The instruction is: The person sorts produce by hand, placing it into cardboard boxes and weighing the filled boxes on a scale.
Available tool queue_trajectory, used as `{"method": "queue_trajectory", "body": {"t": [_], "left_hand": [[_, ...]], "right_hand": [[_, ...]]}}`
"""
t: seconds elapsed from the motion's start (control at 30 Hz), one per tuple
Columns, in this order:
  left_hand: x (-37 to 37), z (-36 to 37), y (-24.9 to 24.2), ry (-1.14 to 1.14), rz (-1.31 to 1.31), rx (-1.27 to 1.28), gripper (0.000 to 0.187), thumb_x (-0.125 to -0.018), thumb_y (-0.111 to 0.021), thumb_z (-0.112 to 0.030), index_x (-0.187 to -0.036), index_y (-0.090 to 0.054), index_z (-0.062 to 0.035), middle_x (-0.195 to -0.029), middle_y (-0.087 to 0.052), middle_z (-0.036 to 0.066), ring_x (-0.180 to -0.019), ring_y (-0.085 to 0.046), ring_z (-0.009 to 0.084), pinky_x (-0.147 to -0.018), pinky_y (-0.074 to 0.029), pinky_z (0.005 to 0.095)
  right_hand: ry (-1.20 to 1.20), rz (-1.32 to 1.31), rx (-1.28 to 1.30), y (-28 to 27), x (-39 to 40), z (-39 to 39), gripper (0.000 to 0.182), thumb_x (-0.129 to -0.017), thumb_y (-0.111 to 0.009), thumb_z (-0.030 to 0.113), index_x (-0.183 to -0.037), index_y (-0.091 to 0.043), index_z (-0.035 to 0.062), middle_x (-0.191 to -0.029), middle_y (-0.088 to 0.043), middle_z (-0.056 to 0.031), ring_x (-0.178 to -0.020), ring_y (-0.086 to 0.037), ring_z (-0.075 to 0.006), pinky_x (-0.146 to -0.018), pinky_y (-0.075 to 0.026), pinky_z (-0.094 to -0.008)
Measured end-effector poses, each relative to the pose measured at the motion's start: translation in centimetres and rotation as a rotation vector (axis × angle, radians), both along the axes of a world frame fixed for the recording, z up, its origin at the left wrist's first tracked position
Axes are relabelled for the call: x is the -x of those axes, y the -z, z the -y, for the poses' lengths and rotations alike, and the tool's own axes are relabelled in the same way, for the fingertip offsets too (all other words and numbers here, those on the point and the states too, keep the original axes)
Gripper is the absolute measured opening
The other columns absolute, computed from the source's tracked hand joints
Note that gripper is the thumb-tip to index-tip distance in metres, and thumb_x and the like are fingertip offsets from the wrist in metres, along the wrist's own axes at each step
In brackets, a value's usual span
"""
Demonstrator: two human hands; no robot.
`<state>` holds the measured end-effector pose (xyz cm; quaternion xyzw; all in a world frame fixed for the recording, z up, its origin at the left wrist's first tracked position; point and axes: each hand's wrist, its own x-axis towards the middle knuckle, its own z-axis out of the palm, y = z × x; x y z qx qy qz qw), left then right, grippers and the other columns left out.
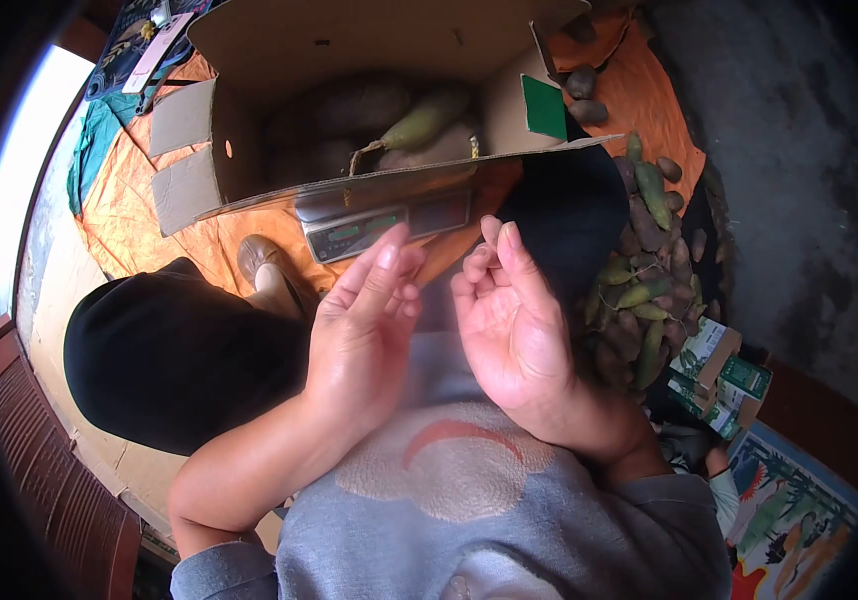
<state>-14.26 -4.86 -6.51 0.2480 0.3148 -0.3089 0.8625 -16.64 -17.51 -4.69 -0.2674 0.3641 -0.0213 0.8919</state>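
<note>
My left hand is raised over my lap with loosely curled fingers and holds nothing I can see. Facing it, my right hand shows an empty palm, its fingers half bent and its thumb up. The two hands are apart. Beyond them stands an open cardboard box with a green-skinned tuber on top of darker tubers inside. Under the box's near edge, just past my left hand, a scale shows its lit display.
A heap of brown and green tubers lies to the right on an orange sheet. Small green-and-white cartons are at the lower right. A phone lies at the upper left. Another person's arm shows at the lower right.
</note>
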Motion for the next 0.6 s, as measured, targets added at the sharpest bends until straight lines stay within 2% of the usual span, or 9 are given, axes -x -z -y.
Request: {"method": "queue_trajectory", "body": {"t": [0.1,0.2,0.23,0.27,0.3,0.37,0.43,0.5,0.6], "left_hand": [[0.4,-1.0,0.4,-0.004,0.026,-0.047,0.038,-0.091,-0.057,-0.018,-0.125,-0.048,-0.0037,-0.097,-0.061,0.000,-0.075,-0.054,0.0036,-0.071,-0.046,0.0178],[0.7,-2.6,0.1,0.005,0.128,-0.027,0.020,-0.089,-0.057,-0.020,-0.106,-0.053,-0.0090,-0.099,-0.058,0.001,-0.077,-0.052,0.0071,-0.073,-0.044,0.0217],[0.5,-3.4,-0.1,0.001,0.181,-0.004,0.016,-0.089,-0.056,-0.021,-0.101,-0.054,-0.0102,-0.099,-0.057,0.001,-0.078,-0.051,0.0080,-0.074,-0.044,0.0227],[0.1,-4.2,-0.8,-0.064,0.200,0.043,0.006,-0.088,-0.053,-0.012,-0.093,-0.054,-0.0082,-0.099,-0.058,0.007,-0.077,-0.051,0.0117,-0.071,-0.042,0.0248],[-0.6,-5.2,-2.0,-0.072,0.302,0.056,0.009,-0.087,-0.052,-0.015,-0.094,-0.052,-0.0080,-0.102,-0.055,0.007,-0.080,-0.050,0.0115,-0.071,-0.041,0.0250],[-3.2,-7.6,-4.5,-0.034,0.429,-0.078,0.015,-0.087,-0.053,-0.018,-0.097,-0.051,-0.0068,-0.103,-0.053,0.007,-0.082,-0.048,0.0110,-0.072,-0.040,0.0236],[-6.1,-9.9,-6.9,-0.019,0.608,-0.222,0.027,-0.088,-0.053,-0.019,-0.111,-0.050,-0.0030,-0.105,-0.053,0.007,-0.083,-0.049,0.0112,-0.074,-0.041,0.0222],[-9.1,-11.8,-8.4,-0.017,0.789,-0.426,0.044,-0.088,-0.056,-0.019,-0.125,-0.043,0.0005,-0.108,-0.055,0.007,-0.089,-0.052,0.0112,-0.080,-0.042,0.0210],[-13.8,-12.7,-9.8,0.057,0.936,-0.866,0.054,-0.084,-0.064,-0.018,-0.130,-0.040,-0.0025,-0.112,-0.057,0.007,-0.095,-0.054,0.0097,-0.085,-0.042,0.0214]], "right_hand": [[-0.005,-0.006,0.003,0.1,-0.1,-0.1,0.017,-0.089,-0.060,0.021,-0.099,-0.063,0.0070,-0.090,-0.059,0.0029,-0.084,-0.049,-0.0054,-0.079,-0.038,-0.0214],[-0.033,0.035,-0.008,0.2,0.0,0.1,0.018,-0.089,-0.059,0.023,-0.097,-0.063,0.0076,-0.090,-0.059,0.0025,-0.084,-0.049,-0.0055,-0.078,-0.038,-0.0227],[-0.041,0.101,0.001,0.2,-0.2,0.5,0.018,-0.089,-0.058,0.026,-0.089,-0.061,0.0089,-0.088,-0.058,0.0006,-0.081,-0.050,-0.0093,-0.077,-0.039,-0.0258],[-0.038,0.200,-0.053,-0.3,-0.9,1.1,0.017,-0.089,-0.058,0.026,-0.085,-0.059,0.0094,-0.086,-0.058,-0.0007,-0.080,-0.050,-0.0117,-0.076,-0.039,-0.0271],[-0.035,0.298,-0.108,-0.8,-1.6,2.1,0.018,-0.089,-0.058,0.026,-0.080,-0.057,0.0100,-0.084,-0.057,-0.0021,-0.078,-0.051,-0.0140,-0.076,-0.039,-0.0285],[-0.020,0.452,0.075,-1.5,-3.4,5.4,0.015,-0.087,-0.058,0.020,-0.077,-0.053,0.0102,-0.083,-0.056,-0.0040,-0.080,-0.052,-0.0166,-0.078,-0.040,-0.0309],[0.087,0.520,0.436,-2.3,-5.4,9.4,0.007,-0.086,-0.057,0.013,-0.082,-0.054,0.0091,-0.086,-0.058,-0.0058,-0.084,-0.052,-0.0161,-0.079,-0.041,-0.0311],[0.236,0.496,0.678,-3.1,-7.9,13.8,0.004,-0.086,-0.057,0.008,-0.089,-0.056,0.0059,-0.094,-0.061,-0.0084,-0.085,-0.054,-0.0160,-0.079,-0.043,-0.0311],[0.284,0.339,0.930,-5.2,-11.7,15.5,0.012,-0.087,-0.059,0.012,-0.092,-0.061,0.0016,-0.097,-0.063,-0.0097,-0.077,-0.057,-0.0137,-0.073,-0.045,-0.0271]]}}
